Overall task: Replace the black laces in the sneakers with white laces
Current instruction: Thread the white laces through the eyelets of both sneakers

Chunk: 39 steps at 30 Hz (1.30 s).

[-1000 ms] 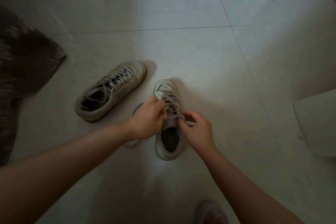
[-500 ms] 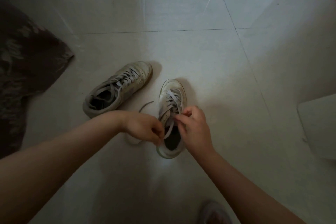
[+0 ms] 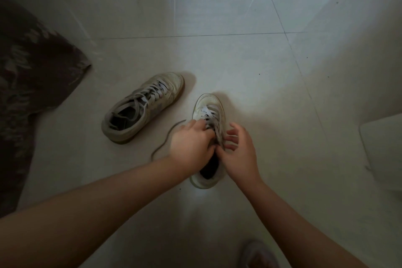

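**Lacing the near sneaker on a tiled floor**

At centre, the near sneaker (image 3: 208, 137) stands upright, toe toward 12 o'clock. Our left hand (image 3: 191, 144) curls over its white lace (image 3: 206, 113); our right hand (image 3: 238, 152) pinches a strand. The second sneaker (image 3: 141, 107), scuffed and laced, points toward 1 o'clock on glossy tiles (image 3: 217, 17).

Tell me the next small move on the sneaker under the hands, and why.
Probably pull the lace end snug with the right hand: both hands meet at the near sneaker's upper eyelets, the left hand steadies it, and a loose lace trails on the floor.
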Available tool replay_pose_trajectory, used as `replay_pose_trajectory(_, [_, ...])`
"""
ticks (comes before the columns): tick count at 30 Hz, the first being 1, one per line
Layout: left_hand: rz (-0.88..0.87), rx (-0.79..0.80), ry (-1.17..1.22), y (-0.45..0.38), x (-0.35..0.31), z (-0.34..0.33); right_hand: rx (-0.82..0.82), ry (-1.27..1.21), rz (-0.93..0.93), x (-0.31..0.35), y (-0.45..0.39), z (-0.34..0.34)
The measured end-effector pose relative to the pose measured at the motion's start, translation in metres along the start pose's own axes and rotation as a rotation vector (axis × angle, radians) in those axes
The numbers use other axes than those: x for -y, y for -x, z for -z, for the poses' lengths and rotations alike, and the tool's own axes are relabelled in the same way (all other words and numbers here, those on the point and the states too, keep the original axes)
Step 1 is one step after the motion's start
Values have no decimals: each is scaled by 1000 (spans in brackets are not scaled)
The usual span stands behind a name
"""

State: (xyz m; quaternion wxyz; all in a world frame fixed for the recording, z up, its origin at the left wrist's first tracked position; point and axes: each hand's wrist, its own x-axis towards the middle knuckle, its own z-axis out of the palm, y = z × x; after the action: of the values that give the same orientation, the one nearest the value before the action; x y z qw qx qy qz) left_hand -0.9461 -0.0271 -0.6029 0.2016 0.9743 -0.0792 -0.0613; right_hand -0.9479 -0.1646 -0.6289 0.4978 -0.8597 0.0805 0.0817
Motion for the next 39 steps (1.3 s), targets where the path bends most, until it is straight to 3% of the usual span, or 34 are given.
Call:
replay_pose_trajectory(3, [78, 89, -91, -15, -4, -10, -13, -26, -6, 0, 2, 1])
replay_pose_trajectory(6, [134, 105, 56, -22, -5, -12, -20, 8, 18, -3, 2, 2])
replay_pose_trajectory(9, [-58, 247, 257, -21, 10, 9, -26, 28, 32, -6, 2, 4])
replay_pose_trajectory(12, [-182, 708, 496, -12, 34, 47, -47, 25, 46, -8, 1, 4])
replay_pose_trajectory(14, [-94, 1093, 368, -1, 52, 60, -56, 16, 36, -8, -1, 5])
replay_pose_trajectory(15, [-55, 1192, 270, 5, 59, 61, -55, 4, 24, -8, -2, 6])
replay_pose_trajectory(17, [-30, 1147, 111, 8, 67, 52, -54, 0, 14, -8, -4, 6])
replay_pose_trajectory(19, [-23, 982, 38, 4, 65, 45, -56, 1, 6, -8, -4, 4])
replay_pose_trajectory(23, [-28, 323, 190, -9, 28, 36, -64, 24, 10, -7, -3, 2])
replay_pose_trajectory(25, [-50, 183, 26, -16, 6, 26, -40, 35, 4, -6, -3, 2])
replay_pose_trajectory(28, [-17, 209, -230, -25, -11, 5, -35, 53, 7, -3, -3, 2])
replay_pose_trajectory(32, [-65, 138, -70, -22, -7, -1, -32, 92, 31, -2, -3, 4])
replay_pose_trajectory(34, [-261, 213, 55, -11, 3, 9, -39, 81, 38, -2, -3, 4])
replay_pose_trajectory(36, [-402, 314, -7, 1, 14, 21, -46, 75, 48, -2, -2, 5])
replay_pose_trajectory(39, [-317, 354, -70, 5, 26, 32, -58, 126, 77, -3, -1, 3])
